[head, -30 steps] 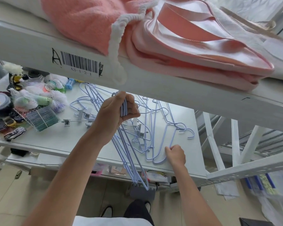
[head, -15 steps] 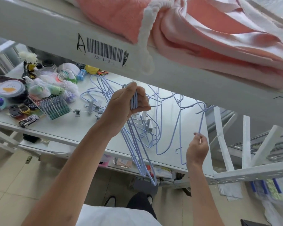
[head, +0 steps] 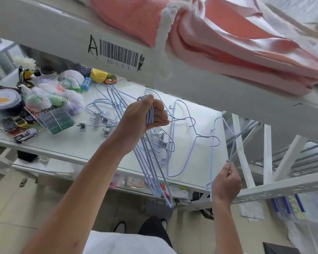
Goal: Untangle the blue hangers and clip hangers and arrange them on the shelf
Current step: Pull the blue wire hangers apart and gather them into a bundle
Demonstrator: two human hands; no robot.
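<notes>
Thin blue wire hangers were held in both hands over the white shelf [head: 200,114].
A bundle [head: 151,162] was clenched by its hooks in the left hand [head: 141,120]; one hanger [head: 222,143] was pinched at its corner by the right hand [head: 226,182], at 4 o'clock from the left. More blue hangers [head: 116,101] and metal clip hangers [head: 97,123] lay tangled on the shelf.

Storeroom: barcoded shelving [head: 117,54], mixed goods [head: 44,99]

I see thin wire blue hangers [head: 151,162] with a smooth matt coating, bare metal clip hangers [head: 99,123], a glossy painted-metal shelf [head: 50,143], and rough pink towelling [head: 132,17].
</notes>
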